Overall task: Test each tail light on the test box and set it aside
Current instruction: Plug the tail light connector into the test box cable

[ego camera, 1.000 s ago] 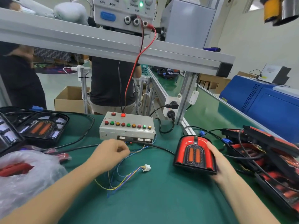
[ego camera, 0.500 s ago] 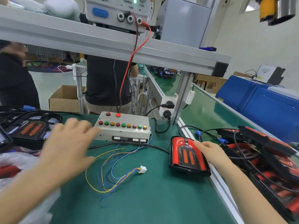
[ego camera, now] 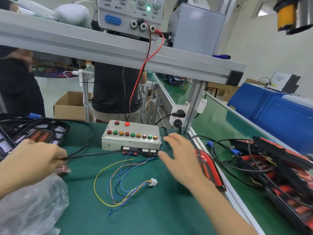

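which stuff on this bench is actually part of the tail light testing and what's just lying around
Part of the job:
test box
loose wire harness with white plug
red tail light by the right hand
tail lights on the left, near the left hand
tail lights stacked on the right

Just lying about:
plastic bag
cardboard box
blue machine

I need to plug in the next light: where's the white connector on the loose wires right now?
In the head view, the white connector lies free on the green mat, centre, in front of the test box, just left of the right hand.
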### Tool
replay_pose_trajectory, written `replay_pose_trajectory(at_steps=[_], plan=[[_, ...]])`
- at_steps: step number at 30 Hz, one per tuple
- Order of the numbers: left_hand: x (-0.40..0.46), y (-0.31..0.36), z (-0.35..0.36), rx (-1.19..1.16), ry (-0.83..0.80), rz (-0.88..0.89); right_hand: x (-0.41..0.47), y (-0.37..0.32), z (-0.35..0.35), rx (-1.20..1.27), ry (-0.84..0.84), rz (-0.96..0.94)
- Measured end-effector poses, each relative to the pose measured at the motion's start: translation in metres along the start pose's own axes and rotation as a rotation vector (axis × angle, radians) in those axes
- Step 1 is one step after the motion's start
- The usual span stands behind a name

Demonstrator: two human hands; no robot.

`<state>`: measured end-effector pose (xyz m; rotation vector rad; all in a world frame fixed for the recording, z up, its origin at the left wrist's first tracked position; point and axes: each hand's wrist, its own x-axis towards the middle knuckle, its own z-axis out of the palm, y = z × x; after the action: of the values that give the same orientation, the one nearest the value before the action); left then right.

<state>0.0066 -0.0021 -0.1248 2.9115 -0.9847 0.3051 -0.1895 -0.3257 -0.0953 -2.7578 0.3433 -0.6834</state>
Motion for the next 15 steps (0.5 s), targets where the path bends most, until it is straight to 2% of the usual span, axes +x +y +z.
replay_pose_trajectory(at_steps=[2, 3, 4, 6, 9, 11, 13, 15], plan=[[-0.004, 0.018, -0.014, -0.154, 0.316, 0.098, 0.000, -0.026, 0.007, 0.118, -0.026, -0.167], [-0.008, 0.031, -0.021, -0.188, 0.412, 0.179, 0.000, -0.039, 0.011, 0.158, -0.048, -0.248], [-0.010, 0.041, -0.027, -0.214, 0.444, 0.253, 0.001, -0.051, 0.015, 0.187, -0.079, -0.318], [-0.013, 0.060, -0.035, -0.256, 0.394, 0.358, 0.001, -0.071, 0.025, 0.197, -0.140, -0.420], [-0.015, 0.068, -0.035, -0.329, 0.245, 0.434, 0.000, -0.085, 0.033, 0.152, -0.170, -0.436], [-0.016, 0.055, -0.033, -0.302, 0.144, 0.345, 0.000, -0.083, 0.033, 0.191, -0.176, -0.410], [-0.016, 0.037, -0.032, -0.370, -0.003, 0.197, -0.001, -0.074, 0.029, 0.259, -0.186, -0.399], [-0.014, 0.025, -0.032, -0.389, -0.140, 0.167, -0.003, -0.068, 0.027, 0.302, -0.197, -0.419]])
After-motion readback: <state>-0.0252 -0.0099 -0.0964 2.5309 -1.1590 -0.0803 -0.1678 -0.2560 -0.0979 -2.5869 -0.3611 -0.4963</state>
